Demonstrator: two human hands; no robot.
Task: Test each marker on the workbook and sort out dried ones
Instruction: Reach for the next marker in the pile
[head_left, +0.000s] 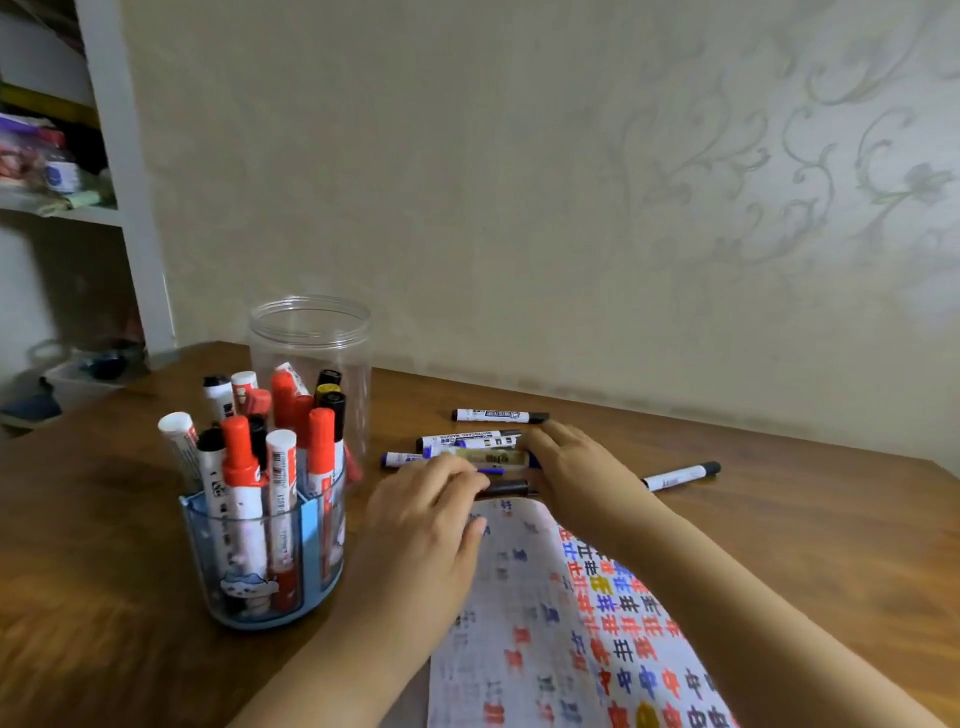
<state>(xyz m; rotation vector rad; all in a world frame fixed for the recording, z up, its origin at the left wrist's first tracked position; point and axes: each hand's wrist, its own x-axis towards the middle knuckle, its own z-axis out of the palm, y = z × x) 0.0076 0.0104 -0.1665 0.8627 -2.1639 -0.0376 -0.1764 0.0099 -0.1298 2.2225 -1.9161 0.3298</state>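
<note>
both hands work at the pile (470, 452) of loose markers lying just past the top edge of the workbook (545, 613). the left hand (431, 512) curls its fingers over a dark marker (506, 487) at that edge; whether it truly grips it i cannot tell. the right hand (571, 467) lies flat, fingers straight, against the right end of the pile, holding nothing. left of the workbook stands the cup (265, 561) full of markers, with a jar (311, 338) behind it. 1 marker (680, 475) lies alone to the workbook's right. this looks like the sorting step: gathering tested markers. next move likely calls for taking 1 from the cup, uncapping it and scribbling on the workbook.
</note>
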